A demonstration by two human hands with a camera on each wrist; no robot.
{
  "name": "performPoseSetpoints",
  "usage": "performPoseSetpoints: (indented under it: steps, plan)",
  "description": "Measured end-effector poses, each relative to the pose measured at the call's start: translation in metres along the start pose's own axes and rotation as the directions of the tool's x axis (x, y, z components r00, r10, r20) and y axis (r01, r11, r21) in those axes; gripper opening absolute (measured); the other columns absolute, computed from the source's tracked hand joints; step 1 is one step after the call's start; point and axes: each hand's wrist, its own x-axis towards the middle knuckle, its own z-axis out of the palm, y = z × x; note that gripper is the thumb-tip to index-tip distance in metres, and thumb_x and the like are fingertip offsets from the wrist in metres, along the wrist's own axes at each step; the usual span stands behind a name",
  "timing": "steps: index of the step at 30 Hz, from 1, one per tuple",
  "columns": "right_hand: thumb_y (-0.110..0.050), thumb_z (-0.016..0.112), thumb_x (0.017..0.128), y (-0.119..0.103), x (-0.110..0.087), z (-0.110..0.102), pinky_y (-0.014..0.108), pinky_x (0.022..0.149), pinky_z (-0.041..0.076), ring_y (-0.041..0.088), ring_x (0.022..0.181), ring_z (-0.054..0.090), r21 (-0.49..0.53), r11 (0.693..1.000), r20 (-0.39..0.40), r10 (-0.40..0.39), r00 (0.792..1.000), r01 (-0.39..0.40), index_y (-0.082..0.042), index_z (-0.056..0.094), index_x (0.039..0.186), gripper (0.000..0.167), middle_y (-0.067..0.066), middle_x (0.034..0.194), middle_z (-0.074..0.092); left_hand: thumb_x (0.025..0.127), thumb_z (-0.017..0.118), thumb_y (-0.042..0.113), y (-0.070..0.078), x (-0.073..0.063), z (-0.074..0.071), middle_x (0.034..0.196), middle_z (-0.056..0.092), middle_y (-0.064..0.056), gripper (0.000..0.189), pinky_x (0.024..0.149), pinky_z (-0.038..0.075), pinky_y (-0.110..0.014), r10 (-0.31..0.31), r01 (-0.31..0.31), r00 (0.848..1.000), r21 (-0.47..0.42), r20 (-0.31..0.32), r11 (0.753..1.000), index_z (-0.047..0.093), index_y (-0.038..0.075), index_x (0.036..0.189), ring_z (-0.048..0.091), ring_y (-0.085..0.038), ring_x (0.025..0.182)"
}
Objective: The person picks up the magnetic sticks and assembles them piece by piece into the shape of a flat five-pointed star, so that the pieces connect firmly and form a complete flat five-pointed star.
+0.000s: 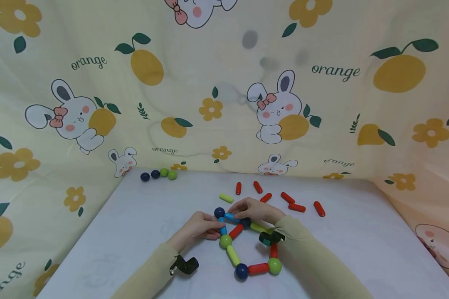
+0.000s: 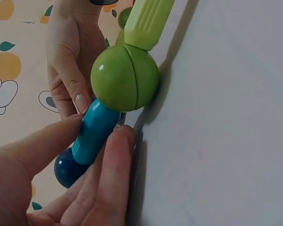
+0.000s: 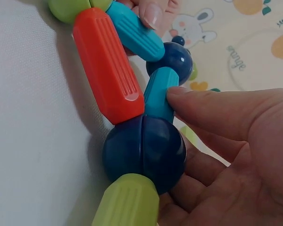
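Observation:
My left hand (image 1: 199,227) pinches a light-blue rod (image 2: 93,132) that joins a green ball (image 2: 125,77) to a dark blue ball (image 1: 219,212). With thumb and fingers, my right hand (image 1: 257,210) holds a second light-blue rod (image 3: 161,94), running from that same dark blue ball to another dark blue ball (image 3: 144,153). A red rod (image 3: 108,66) links this ball with the green one, closing a triangle. Toward me the frame continues through a lime rod (image 1: 233,255), a dark blue ball (image 1: 241,271), a red rod (image 1: 259,269) and a green ball (image 1: 274,265). My right wrist partly hides its right side.
Several loose red rods (image 1: 297,207) lie beyond my right hand, and a lime rod (image 1: 226,198) lies behind the triangle. Two dark blue balls (image 1: 145,177) and two green balls (image 1: 172,175) sit at the table's back left. A patterned cloth (image 1: 194,137) hangs behind the white table (image 1: 134,232).

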Motion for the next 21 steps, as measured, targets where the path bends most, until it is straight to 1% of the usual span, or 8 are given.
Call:
performPoseSetpoints:
  steps: [3,5,10,12,15,17,19,21]
  plan:
    - [-0.012,0.059,0.096,-0.001,-0.002,-0.001,0.040,0.096,0.043,0.020,0.099,0.056,-0.002,1.000,-0.003,0.002,1.000,-0.002,-0.010,0.067,0.117,0.023,0.003,0.107,0.066,0.082,0.077,0.020,0.000,-0.001,0.003,0.085,0.069,-0.011,0.034,0.067,0.057,-0.030,-0.005,0.005,1.000,0.015,-0.002,1.000,0.065,-0.003,0.103,0.069,-0.019,0.072]
    - [-0.013,0.058,0.096,-0.002,-0.004,-0.002,0.040,0.096,0.043,0.020,0.101,0.055,-0.006,1.000,-0.005,0.003,1.000,-0.003,-0.010,0.066,0.119,0.024,0.002,0.110,0.065,0.081,0.078,0.021,0.000,-0.003,0.006,0.085,0.068,-0.010,0.039,0.065,0.057,-0.030,-0.006,0.007,1.000,0.041,-0.020,0.999,0.062,-0.003,0.105,0.068,-0.018,0.071]
    - [-0.011,0.058,0.096,-0.002,-0.012,-0.005,0.037,0.096,0.046,0.021,0.102,0.057,-0.005,1.000,-0.023,-0.005,1.000,0.005,-0.005,0.064,0.121,0.026,0.004,0.112,0.065,0.079,0.080,0.024,0.000,-0.006,0.012,0.081,0.067,-0.010,0.055,0.059,0.057,-0.029,0.044,-0.035,0.993,0.084,-0.109,0.996,0.047,-0.004,0.113,0.067,-0.018,0.064]
    - [-0.010,0.059,0.095,0.000,-0.017,-0.007,0.036,0.094,0.047,0.020,0.102,0.058,-0.012,1.000,-0.034,-0.005,0.999,0.004,-0.006,0.064,0.121,0.027,0.005,0.112,0.066,0.079,0.080,0.023,0.000,-0.008,0.013,0.082,0.066,-0.011,0.064,0.059,0.057,-0.030,0.067,-0.057,0.991,0.083,-0.118,0.995,0.040,-0.003,0.120,0.067,-0.019,0.065]
    - [-0.009,0.059,0.095,0.002,-0.024,-0.010,0.036,0.093,0.048,0.019,0.103,0.059,-0.020,1.000,-0.037,-0.002,0.999,0.002,-0.008,0.064,0.121,0.027,0.004,0.113,0.066,0.076,0.083,0.025,-0.001,-0.012,0.013,0.086,0.064,-0.010,0.080,0.065,0.057,-0.033,0.105,-0.090,0.989,0.144,-0.102,0.985,0.032,-0.003,0.131,0.065,-0.019,0.071]
    - [-0.009,0.059,0.095,0.005,-0.028,-0.011,0.037,0.094,0.047,0.019,0.105,0.059,-0.034,0.999,-0.034,-0.002,0.999,0.000,-0.010,0.064,0.122,0.027,0.003,0.114,0.066,0.072,0.085,0.029,-0.001,-0.016,0.014,0.090,0.064,-0.008,0.091,0.073,0.056,-0.038,0.132,-0.110,0.987,0.215,-0.090,0.970,0.029,-0.002,0.138,0.063,-0.020,0.077]
    - [-0.008,0.059,0.095,0.006,-0.032,-0.013,0.039,0.095,0.047,0.020,0.106,0.058,-0.039,0.999,-0.029,-0.001,1.000,0.000,-0.011,0.063,0.122,0.028,0.002,0.115,0.066,0.068,0.087,0.034,-0.002,-0.019,0.015,0.093,0.064,-0.007,0.101,0.081,0.053,-0.043,0.163,-0.132,0.983,0.287,-0.087,0.949,0.028,-0.001,0.141,0.061,-0.020,0.082]
    - [-0.007,0.059,0.094,0.007,-0.035,-0.013,0.040,0.095,0.046,0.020,0.108,0.057,-0.042,0.999,-0.028,0.002,1.000,-0.003,-0.012,0.063,0.123,0.029,0.001,0.116,0.065,0.064,0.089,0.036,-0.002,-0.023,0.017,0.095,0.064,-0.006,0.107,0.086,0.050,-0.048,0.191,-0.151,0.978,0.329,-0.090,0.932,0.028,0.000,0.144,0.060,-0.021,0.087]
